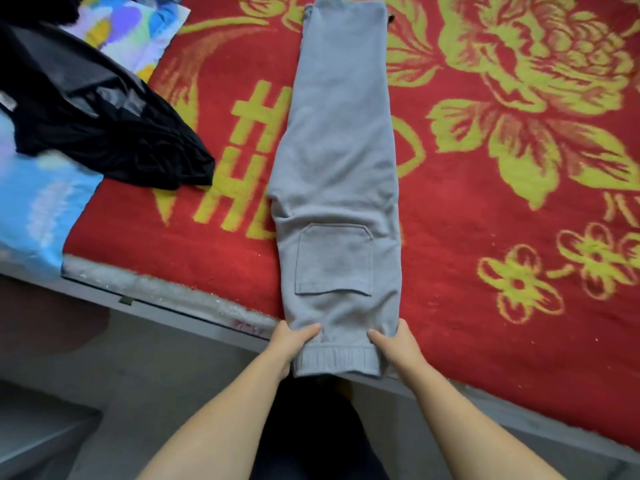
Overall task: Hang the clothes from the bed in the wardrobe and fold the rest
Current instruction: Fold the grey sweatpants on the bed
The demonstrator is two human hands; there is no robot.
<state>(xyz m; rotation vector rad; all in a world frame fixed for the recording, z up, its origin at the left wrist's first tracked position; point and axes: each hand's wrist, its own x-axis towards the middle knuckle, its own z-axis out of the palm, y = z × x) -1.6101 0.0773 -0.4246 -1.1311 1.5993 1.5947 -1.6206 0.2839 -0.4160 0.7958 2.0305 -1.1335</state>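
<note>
Grey sweatpants [337,161] lie lengthwise on the red and yellow floral blanket [502,209], folded leg on leg, a patch pocket facing up. The ribbed waistband end hangs slightly over the bed's near edge. My left hand [291,344] grips the left corner of that end, thumb on top. At the right corner my right hand [394,344] holds the band the same way.
A black garment [104,123] lies crumpled at the left on a colourful blue pillow [38,209]. The grey bed frame edge [180,313] runs diagonally below. The floor [69,393] shows at the lower left.
</note>
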